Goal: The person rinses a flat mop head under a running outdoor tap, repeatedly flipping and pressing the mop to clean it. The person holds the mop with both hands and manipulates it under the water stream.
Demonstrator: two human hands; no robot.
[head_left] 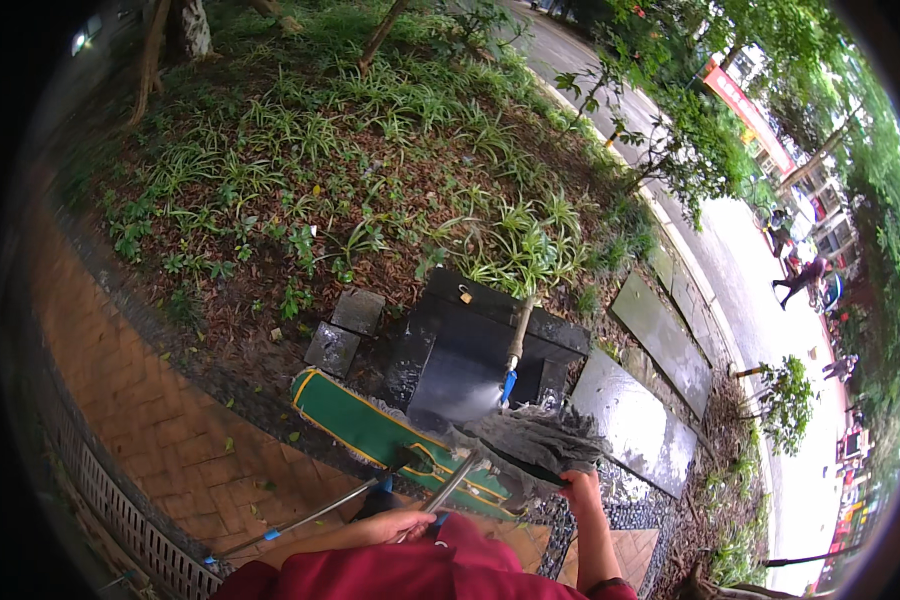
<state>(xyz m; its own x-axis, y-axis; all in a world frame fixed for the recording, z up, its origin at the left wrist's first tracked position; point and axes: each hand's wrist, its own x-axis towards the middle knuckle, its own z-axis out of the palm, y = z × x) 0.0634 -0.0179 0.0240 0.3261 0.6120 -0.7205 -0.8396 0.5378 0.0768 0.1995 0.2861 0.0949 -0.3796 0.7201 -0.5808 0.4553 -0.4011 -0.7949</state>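
Observation:
My left hand (410,524) is closed around a metal mop pole (457,482) in front of my body. That pole runs up to a wet grey flat mop head (530,437) at the near edge of a dark stone basin (445,365). At the mop head's right end, my right hand (581,489) grips its edge. Water sprays from the blue nozzle (509,386) of a tap pipe (520,335) just above the grey mop. A green flat mop head with yellow trim (355,422) lies across the near left, partly beneath the grey one.
The green mop's thin pole (310,518) slants beside my left forearm. A padlock (465,294) rests on the basin's far rim. Wet stone slabs (620,405) lie right, brick paving (200,440) left, a planted bed (370,190) beyond. People (802,275) are on the far-right road.

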